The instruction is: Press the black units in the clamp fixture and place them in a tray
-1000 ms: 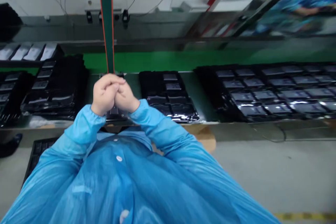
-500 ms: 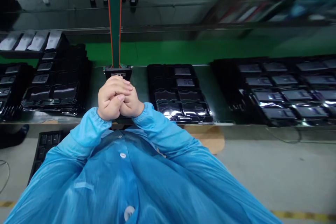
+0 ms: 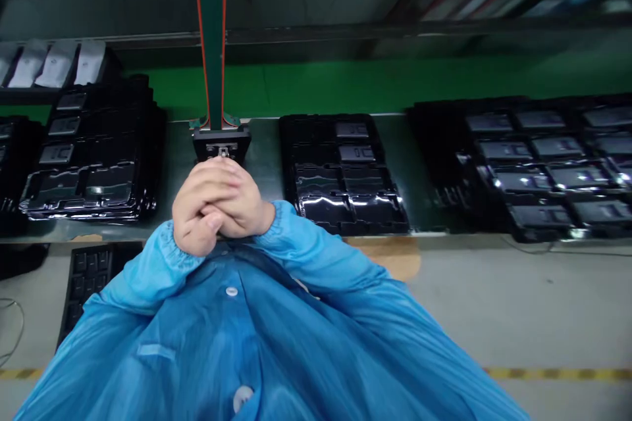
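My left hand (image 3: pixel 195 210) and my right hand (image 3: pixel 241 207) are clasped together in front of my blue smock, over the front edge of the bench. The fingers of the left hand fold across the right hand, whose own fingers are largely covered. Nothing shows in either hand. Just beyond the knuckles is a black fixture (image 3: pixel 221 139) at the foot of a green upright strip (image 3: pixel 211 39) with orange edges. To the right of the hands lies a black plastic tray (image 3: pixel 320 174) with two flat dark grey pieces in its far right pockets.
Stacked black trays (image 3: pixel 106 164) stand on the left, with white-wrapped items (image 3: pixel 59 64) behind them. More trays (image 3: pixel 533 177) holding several grey pieces fill the right side. A wooden stool seat (image 3: pixel 388 255) shows under the bench edge (image 3: pixel 429 234). A black crate (image 3: pixel 86 276) is at lower left.
My clasped hands have drawn slightly back toward my body, uncovering more of the black fixture. The view has tipped down a little. Trays and pieces are as before.
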Motion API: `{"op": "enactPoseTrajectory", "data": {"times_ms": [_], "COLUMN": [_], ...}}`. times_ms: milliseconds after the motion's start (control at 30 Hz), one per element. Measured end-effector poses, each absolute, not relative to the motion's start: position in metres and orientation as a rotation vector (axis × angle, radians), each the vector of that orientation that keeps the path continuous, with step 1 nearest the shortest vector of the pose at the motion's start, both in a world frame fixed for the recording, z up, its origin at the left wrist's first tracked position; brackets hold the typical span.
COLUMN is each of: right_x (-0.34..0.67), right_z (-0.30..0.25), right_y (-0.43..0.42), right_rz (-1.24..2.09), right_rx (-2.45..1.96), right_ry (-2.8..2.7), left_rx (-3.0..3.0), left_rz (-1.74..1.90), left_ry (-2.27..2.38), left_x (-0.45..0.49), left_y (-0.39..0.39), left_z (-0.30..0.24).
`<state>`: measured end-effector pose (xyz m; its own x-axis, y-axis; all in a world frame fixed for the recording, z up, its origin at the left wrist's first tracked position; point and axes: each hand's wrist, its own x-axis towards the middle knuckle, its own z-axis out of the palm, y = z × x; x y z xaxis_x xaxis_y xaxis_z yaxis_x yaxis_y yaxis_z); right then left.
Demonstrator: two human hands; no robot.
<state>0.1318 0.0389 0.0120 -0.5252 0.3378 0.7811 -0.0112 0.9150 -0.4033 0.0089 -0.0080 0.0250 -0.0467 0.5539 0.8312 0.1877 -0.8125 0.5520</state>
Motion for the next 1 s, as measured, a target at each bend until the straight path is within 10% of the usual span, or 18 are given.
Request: {"op": "enactPoseTrajectory", "data": {"times_ms": [100, 333, 1000], "right_x": [0.131, 0.125, 0.179], "right_z": [0.047, 0.076, 0.016], "right_y": [0.045, 0.117, 0.045], "right_rz": [0.539, 0.78, 0.645], "right_rx": [-0.346, -0.782, -0.978], "right_ry": [-1.86, -1.833, -1.47], "left_rx": [1.568, 1.563, 1.164], "left_rz": [1.983, 0.845, 0.874], "left_ry": [1.269, 1.839, 1.633], "left_x": [-0.001, -0.031, -0.033], "left_y": [-0.027, -0.042, -0.002], "left_z": [-0.003, -0.065, -0.062]}}
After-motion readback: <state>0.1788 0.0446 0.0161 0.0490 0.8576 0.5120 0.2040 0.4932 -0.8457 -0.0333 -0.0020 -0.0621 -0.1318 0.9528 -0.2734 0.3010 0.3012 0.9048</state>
